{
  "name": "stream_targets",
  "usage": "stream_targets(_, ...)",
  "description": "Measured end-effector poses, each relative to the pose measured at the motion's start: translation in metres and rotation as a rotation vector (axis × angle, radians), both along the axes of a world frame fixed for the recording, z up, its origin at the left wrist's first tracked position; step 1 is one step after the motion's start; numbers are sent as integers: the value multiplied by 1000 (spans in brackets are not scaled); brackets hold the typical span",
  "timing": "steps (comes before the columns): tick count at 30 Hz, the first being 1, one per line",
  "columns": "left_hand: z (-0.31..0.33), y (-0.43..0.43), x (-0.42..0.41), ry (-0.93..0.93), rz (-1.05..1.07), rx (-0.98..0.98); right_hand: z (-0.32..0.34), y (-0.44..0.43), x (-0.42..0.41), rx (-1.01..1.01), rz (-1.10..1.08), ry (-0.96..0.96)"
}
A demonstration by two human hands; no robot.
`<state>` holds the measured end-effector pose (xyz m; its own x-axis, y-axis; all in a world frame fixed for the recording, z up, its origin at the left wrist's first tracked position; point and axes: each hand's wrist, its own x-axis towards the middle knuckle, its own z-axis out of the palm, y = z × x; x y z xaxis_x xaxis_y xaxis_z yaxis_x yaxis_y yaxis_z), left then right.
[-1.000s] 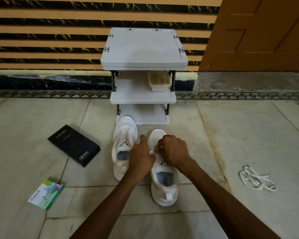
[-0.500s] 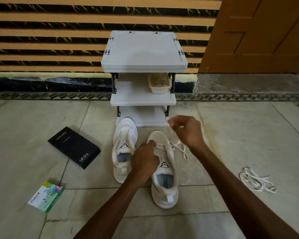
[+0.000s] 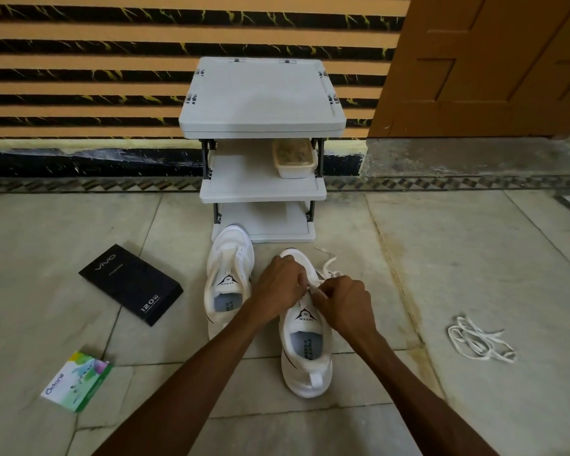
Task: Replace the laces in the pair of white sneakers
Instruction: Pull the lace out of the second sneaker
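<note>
We judge ourselves mid-lacing on the right sneaker (image 3: 306,357), which stands on the floor (image 3: 441,258) just beside the left sneaker (image 3: 228,278), in front of the shelf rack (image 3: 260,93). Our left hand (image 3: 282,284) curls its fingers onto the upper at the eyelets and steadies it. Our right hand (image 3: 343,302) pinches the lace (image 3: 329,262), whose loose end trails toward the toe. Next we likely need to draw it snug and find the opposite eyelet. A bundle of laces (image 3: 481,339) lies well apart, to the right.
</note>
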<state>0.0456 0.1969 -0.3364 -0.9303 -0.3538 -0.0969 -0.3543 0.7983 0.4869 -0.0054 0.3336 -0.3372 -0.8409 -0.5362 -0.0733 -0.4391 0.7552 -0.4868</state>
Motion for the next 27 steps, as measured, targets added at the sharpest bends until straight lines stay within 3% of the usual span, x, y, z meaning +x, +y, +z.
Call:
stream_targets(2,3,-2,-2,11,57,240,-7,6,3,-73,-54,-15)
stream_targets(5,9,-14,-1,132,362,984,-13,12,4,-167,-121,-32)
stream_targets(7,10,-23,0,159,459,1240,-14,13,3,-180,-132,-51)
stream_targets(8,11,-26,0,123,437,1189,-15,12,4,-182,-134,-61)
stream_targets(9,13,-28,1,47,357,999,-15,11,5,-186,-140,-71)
stream_targets(12,10,-26,-2,-263,-28,79,-17,6,10,-190,-156,-36)
stream_targets(13,12,-20,-4,-224,-68,16,-17,5,12,-178,-150,-12)
stream_targets(14,15,-16,-5,-108,-39,135,-17,5,13,-164,-139,3)
stream_targets(17,25,-17,-1,463,381,1204,-17,7,14,-158,-137,20)
stream_targets(18,22,-21,0,542,440,1454,-18,9,13,-162,-149,23)
stream_targets(19,18,-22,1,534,425,1534,-19,12,12,-168,-160,22)
stream_targets(20,15,-22,3,466,369,1441,-19,13,12,-177,-166,21)
stream_targets(21,12,-20,5,363,284,1203,-19,14,12,-184,-168,21)
stream_targets(24,-3,-8,8,-6,43,239,-20,11,12,-182,-162,12)
stream_targets(26,-5,4,4,-95,-9,-83,-21,8,14,-173,-159,6)
stream_targets(27,-3,8,0,-49,-15,-106,-21,7,13,-172,-160,6)
